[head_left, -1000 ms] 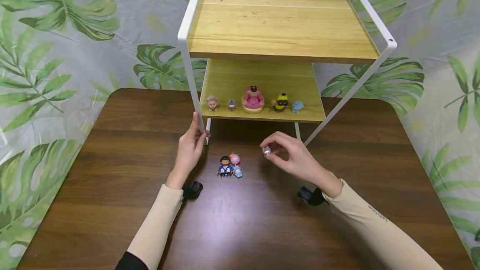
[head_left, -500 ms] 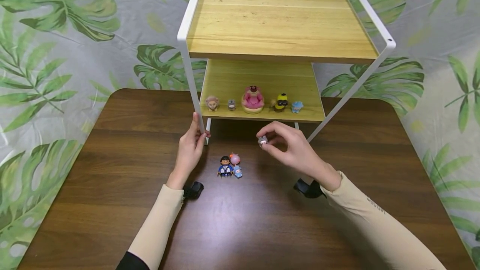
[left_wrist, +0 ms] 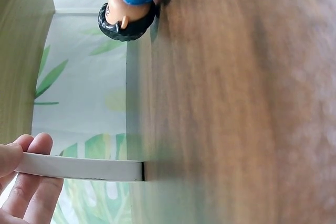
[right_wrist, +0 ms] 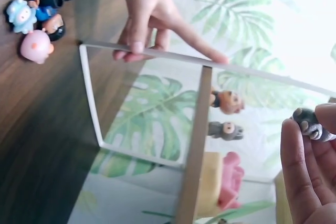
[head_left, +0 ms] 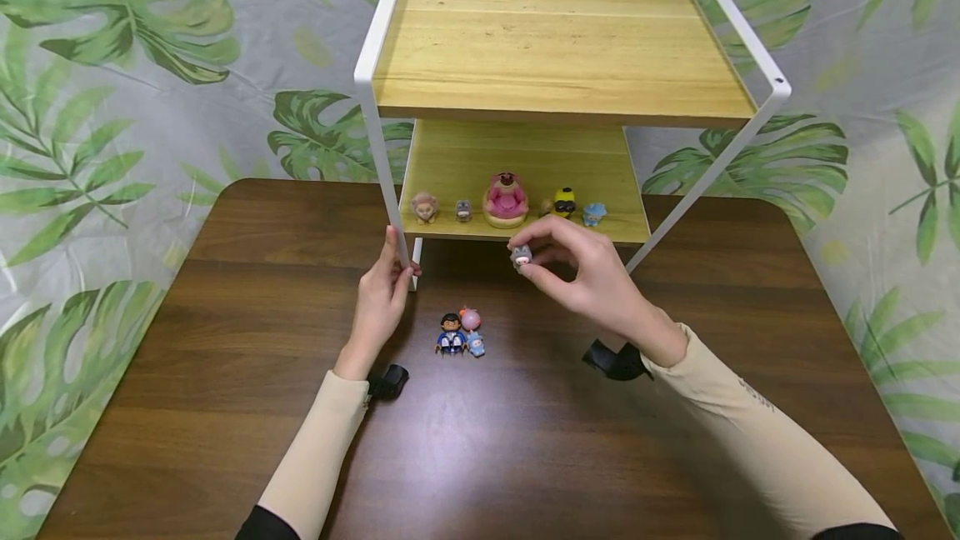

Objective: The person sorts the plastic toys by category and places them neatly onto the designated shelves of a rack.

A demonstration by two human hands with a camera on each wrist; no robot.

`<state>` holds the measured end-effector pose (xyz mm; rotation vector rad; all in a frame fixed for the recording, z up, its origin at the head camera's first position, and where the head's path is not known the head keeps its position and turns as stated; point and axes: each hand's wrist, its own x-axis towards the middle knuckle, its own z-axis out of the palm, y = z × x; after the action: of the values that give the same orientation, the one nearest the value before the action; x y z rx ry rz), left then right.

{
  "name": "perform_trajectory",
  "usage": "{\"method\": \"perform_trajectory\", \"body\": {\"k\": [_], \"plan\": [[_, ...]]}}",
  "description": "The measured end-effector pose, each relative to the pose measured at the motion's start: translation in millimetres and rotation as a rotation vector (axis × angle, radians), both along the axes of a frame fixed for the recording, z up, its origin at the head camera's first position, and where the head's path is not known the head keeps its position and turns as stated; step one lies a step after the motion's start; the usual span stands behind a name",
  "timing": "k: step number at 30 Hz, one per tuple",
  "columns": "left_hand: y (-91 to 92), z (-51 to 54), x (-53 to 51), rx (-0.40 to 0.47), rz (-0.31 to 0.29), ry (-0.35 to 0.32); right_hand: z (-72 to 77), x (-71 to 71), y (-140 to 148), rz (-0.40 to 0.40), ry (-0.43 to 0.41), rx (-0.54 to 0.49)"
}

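My right hand (head_left: 592, 273) pinches a small grey figurine (head_left: 521, 256) with a pale face between thumb and fingers, just in front of the lower shelf (head_left: 517, 140). In the right wrist view, the grey figurine (right_wrist: 310, 123) shows its back, partly covered by the fingertips. My left hand (head_left: 382, 302) holds the front left white leg (left_wrist: 79, 167) of the rack, thumb on one side and fingers on the other. On the lower shelf stand a lion-like figurine (head_left: 424, 207), another small grey figurine (head_left: 463, 210), a pink bear (head_left: 506, 200), a yellow-and-black figurine (head_left: 562, 202) and a blue-hatted figurine (head_left: 595, 213).
Between the hands, a dark-haired toy figure (head_left: 451, 333) in blue, a pink round toy (head_left: 470, 319) and a light-blue figurine (head_left: 476, 344) lie close together on the brown table (head_left: 480, 448). The upper shelf (head_left: 562, 48) overhangs the lower one. Leaf-patterned cloth (head_left: 112, 107) hangs behind.
My right hand has risen toward the lower shelf and slightly left with the grey figurine, now overlapping the shelf's front edge in view. The left hand stays on the leg.
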<state>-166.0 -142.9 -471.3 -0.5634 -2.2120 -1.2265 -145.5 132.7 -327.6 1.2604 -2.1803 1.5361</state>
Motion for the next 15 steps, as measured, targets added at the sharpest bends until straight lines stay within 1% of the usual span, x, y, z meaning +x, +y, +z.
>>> {"method": "perform_trajectory", "body": {"k": [8, 15], "plan": [[0.0, -0.3, -0.4, -0.010, 0.009, -0.004, 16.2, -3.3, -4.1, -0.002, 0.021, -0.012], [-0.2, -0.2, -0.3, -0.009, 0.009, -0.004, 31.4, -5.1, -6.4, 0.006, 0.017, -0.016]]}}
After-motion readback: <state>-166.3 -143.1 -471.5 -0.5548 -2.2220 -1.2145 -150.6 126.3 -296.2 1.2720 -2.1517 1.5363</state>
